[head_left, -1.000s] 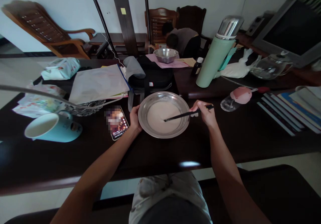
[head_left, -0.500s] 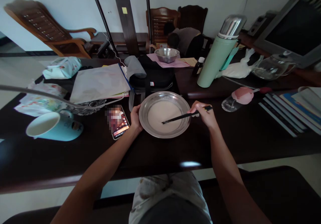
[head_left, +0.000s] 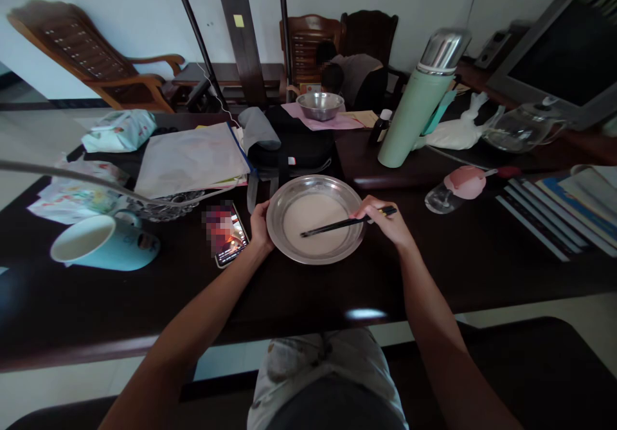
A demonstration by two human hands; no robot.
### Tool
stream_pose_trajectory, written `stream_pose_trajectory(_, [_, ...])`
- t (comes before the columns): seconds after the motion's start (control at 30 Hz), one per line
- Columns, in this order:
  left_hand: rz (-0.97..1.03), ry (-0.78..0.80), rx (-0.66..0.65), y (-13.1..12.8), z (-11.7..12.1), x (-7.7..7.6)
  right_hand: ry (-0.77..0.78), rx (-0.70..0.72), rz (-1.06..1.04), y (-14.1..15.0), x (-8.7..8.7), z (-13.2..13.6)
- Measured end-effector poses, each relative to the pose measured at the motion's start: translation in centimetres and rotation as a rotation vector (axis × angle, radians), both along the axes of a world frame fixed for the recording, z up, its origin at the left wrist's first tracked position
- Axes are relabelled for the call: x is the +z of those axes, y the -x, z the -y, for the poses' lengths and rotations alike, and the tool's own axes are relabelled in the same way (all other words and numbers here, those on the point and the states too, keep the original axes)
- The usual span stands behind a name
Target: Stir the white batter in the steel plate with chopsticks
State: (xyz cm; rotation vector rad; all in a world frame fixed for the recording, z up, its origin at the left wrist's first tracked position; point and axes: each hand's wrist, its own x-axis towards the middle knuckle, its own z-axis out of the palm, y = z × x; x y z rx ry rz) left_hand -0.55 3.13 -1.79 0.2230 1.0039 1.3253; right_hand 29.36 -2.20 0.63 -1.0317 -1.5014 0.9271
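A round metal bowl point(head_left: 277, 240) stands on the dark table in front of me, with a pale, milky liquid point(head_left: 315, 215) in it. My left hand point(head_left: 261, 227) grips the bowl's left rim. Closed round a pair of black chopsticks point(head_left: 332, 226), my right hand point(head_left: 383, 219) is at the bowl's right edge. The chopsticks slant down to the left, their tips in the liquid. Just left of my left hand lies a phone point(head_left: 230, 240) with its screen lit.
A light-blue mug point(head_left: 110, 243) stands at the left. Behind the bowl are a black bag point(head_left: 294, 147) and papers point(head_left: 193, 157). A green thermos point(head_left: 414, 118), a pink-lidded cup point(head_left: 463, 186) and stacked books point(head_left: 544, 218) are to the right. Beyond the table a person point(head_left: 359, 76) bends down.
My right hand and the chopsticks have moved a little to the left, so the tips sit further left in the liquid. My left hand stays on the rim. The phone's picture has changed.
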Motion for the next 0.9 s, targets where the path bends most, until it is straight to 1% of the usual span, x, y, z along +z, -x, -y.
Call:
stream_pose_trajectory(0.03, [-0.001, -0.001, 0.000, 0.0, 0.0, 0.0, -0.010, -0.013, 0.011, 0.1, 0.0, -0.1])
stream_pose_trajectory(0.1, [-0.002, -0.003, -0.001, 0.0, 0.0, 0.0, -0.031, -0.085, 0.003, 0.0, 0.0, -0.2])
stream_pose_trajectory(0.2, [0.006, 0.004, -0.004, -0.1, 0.1, 0.2, -0.035, -0.186, -0.064, -0.3, -0.1, -0.2])
stream_pose_trajectory(0.27, [0.006, 0.015, -0.001, -0.1, 0.2, 0.4, -0.028, -0.165, -0.089, -0.4, 0.0, -0.1])
stream_pose_trajectory(0.4, [0.001, 0.027, 0.004, -0.2, 0.3, 0.7, -0.026, -0.018, -0.015, 0.1, 0.0, 0.1])
stream_pose_trajectory(0.47, [0.010, 0.020, 0.009, -0.2, 0.3, 0.7, -0.040, -0.019, 0.013, 0.2, 0.0, 0.0])
stream_pose_trajectory(0.6, [0.030, 0.026, -0.009, -0.2, 0.2, 0.5, -0.078, -0.175, -0.038, -0.3, -0.2, -0.3])
stream_pose_trajectory(0.67, [0.033, 0.020, -0.012, -0.1, 0.2, 0.4, -0.079, -0.218, -0.096, -0.7, -0.2, -0.2])
stream_pose_trajectory(0.73, [0.024, 0.000, -0.005, -0.1, 0.1, 0.2, -0.065, -0.174, -0.110, -0.8, -0.3, -0.1])
stream_pose_trajectory(0.83, [0.005, -0.017, 0.007, -0.1, 0.1, 0.1, -0.037, -0.044, -0.042, -0.3, -0.2, 0.0])
stream_pose_trajectory(0.9, [0.001, -0.014, 0.013, -0.1, 0.0, 0.1, -0.034, -0.025, -0.007, 0.0, -0.2, -0.1])
